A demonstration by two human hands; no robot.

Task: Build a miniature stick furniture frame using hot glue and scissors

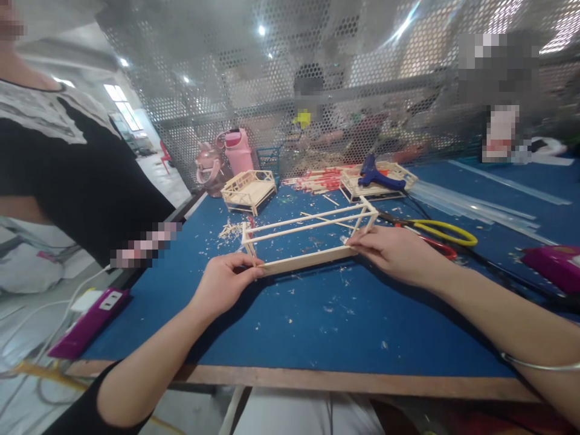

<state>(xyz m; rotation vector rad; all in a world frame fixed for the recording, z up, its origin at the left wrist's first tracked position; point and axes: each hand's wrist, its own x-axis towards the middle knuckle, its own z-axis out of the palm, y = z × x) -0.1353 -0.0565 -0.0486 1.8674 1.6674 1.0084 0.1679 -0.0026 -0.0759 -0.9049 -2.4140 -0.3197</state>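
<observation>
Between my two hands is a small frame of pale wooden sticks [312, 260], with a flat strip along its near side and thin rods across its top. My left hand [229, 279] pinches the left end of the strip between thumb and fingers. At the opposite end, my right hand [392, 251] is closed on the frame's right corner, its fingertips partly hiding the joint. Just beyond my right hand lie scissors with yellow and red handles [446, 231].
A finished-looking miniature wooden bed [251, 190] stands at back left. A blue glue gun [378, 178] rests on another wooden piece [351, 187], near red-tipped sticks [317, 180]. Clear glue sticks [462, 202] lie right. A purple power strip [90, 323] is at left; a person [81, 157] stands beyond.
</observation>
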